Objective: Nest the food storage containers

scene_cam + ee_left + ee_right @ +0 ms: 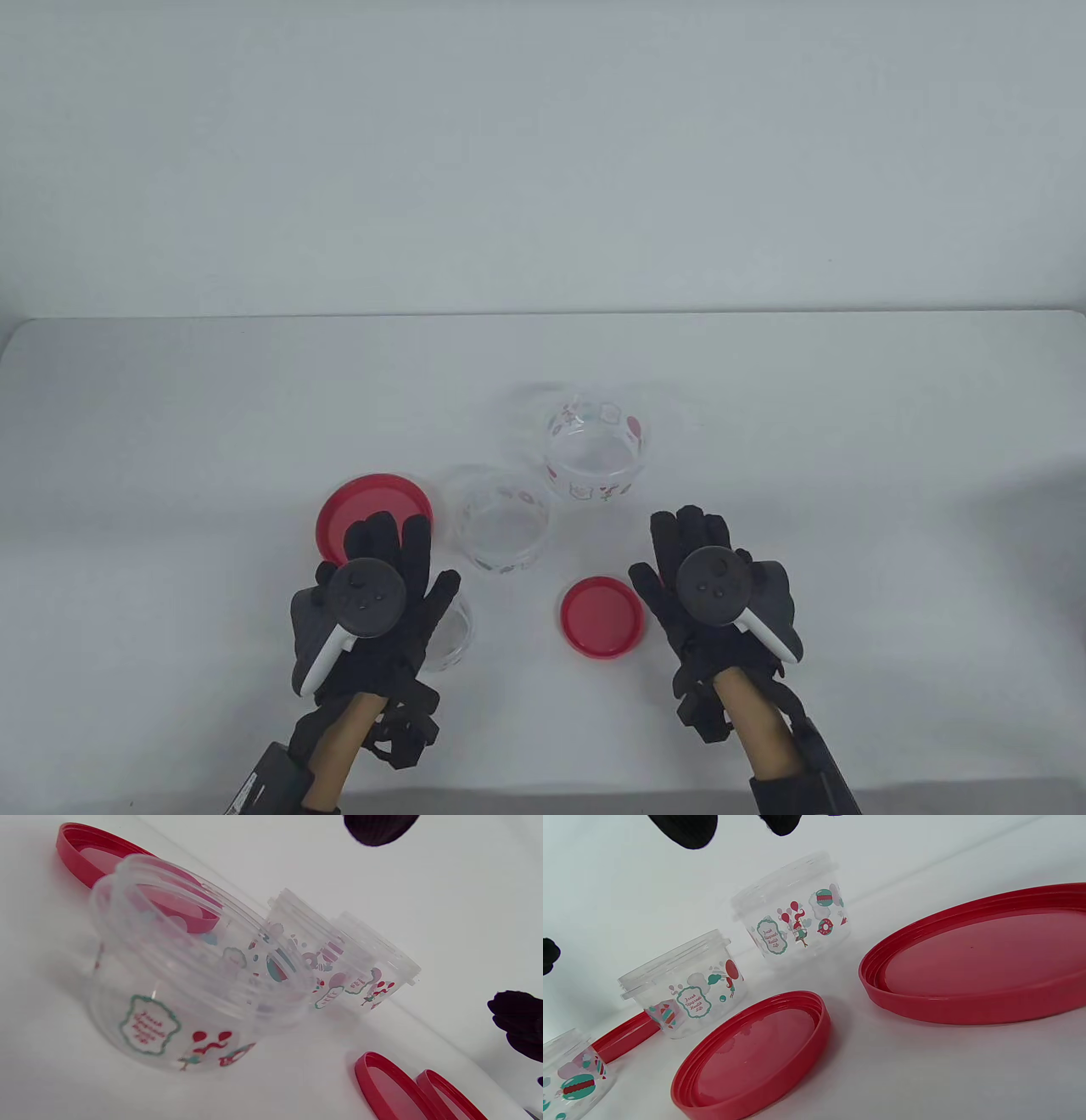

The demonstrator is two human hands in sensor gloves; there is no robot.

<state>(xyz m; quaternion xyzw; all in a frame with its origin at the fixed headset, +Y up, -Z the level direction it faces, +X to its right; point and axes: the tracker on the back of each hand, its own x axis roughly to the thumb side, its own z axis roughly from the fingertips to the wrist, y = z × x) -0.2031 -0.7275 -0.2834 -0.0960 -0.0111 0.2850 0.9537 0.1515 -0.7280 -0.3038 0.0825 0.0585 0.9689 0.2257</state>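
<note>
Three clear printed containers stand open and apart on the white table: a far one (594, 458), a middle one (505, 531), and a near one (451, 635) partly under my left hand (390, 548). That hand hovers open, palm down, holding nothing. The near container fills the left wrist view (169, 993). My right hand (691, 543) is open and empty, beside a red lid (602, 615). The right wrist view shows a larger red lid (980, 955) under that hand and the smaller lid (755, 1052). A third red lid (373, 509) lies by my left fingertips.
All lids lie upside down, rims up. The white table (848, 424) ends at a white wall behind. The containers stand in a diagonal row from near left to far right.
</note>
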